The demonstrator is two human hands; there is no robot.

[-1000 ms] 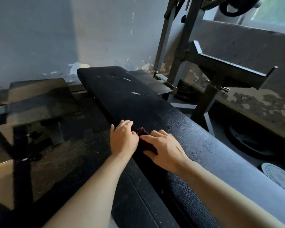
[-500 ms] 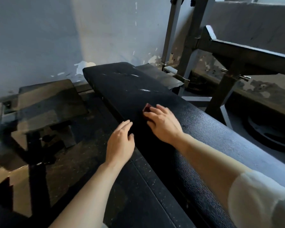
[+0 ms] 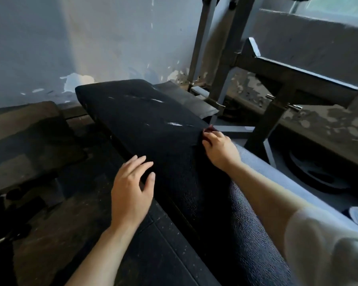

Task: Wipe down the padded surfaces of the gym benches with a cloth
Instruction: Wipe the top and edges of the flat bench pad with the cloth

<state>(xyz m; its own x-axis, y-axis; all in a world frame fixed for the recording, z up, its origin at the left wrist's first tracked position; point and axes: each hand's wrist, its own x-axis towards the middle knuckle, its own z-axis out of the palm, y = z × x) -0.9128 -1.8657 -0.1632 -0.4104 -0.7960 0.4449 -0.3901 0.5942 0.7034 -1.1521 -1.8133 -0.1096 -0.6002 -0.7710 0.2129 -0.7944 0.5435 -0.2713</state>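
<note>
A long black padded bench [image 3: 145, 120] runs from the lower right toward the wall, with pale scuff marks on its far half. My right hand [image 3: 219, 148] presses a small dark red cloth [image 3: 210, 130] against the pad near its right edge; only a corner of the cloth shows past the fingers. My left hand [image 3: 130, 190] hovers with fingers spread and relaxed at the pad's left edge, holding nothing.
A grey steel rack [image 3: 219, 65] with an angled support arm [image 3: 298, 73] stands right of the bench. Weight plates [image 3: 318, 172] lie on the floor beneath it. A low dark platform [image 3: 25, 137] sits left, by the peeling wall [image 3: 77, 81].
My right hand has slid the cloth farther along the pad and toward its right edge. My left hand has come off the cloth and drawn back to the pad's left side.
</note>
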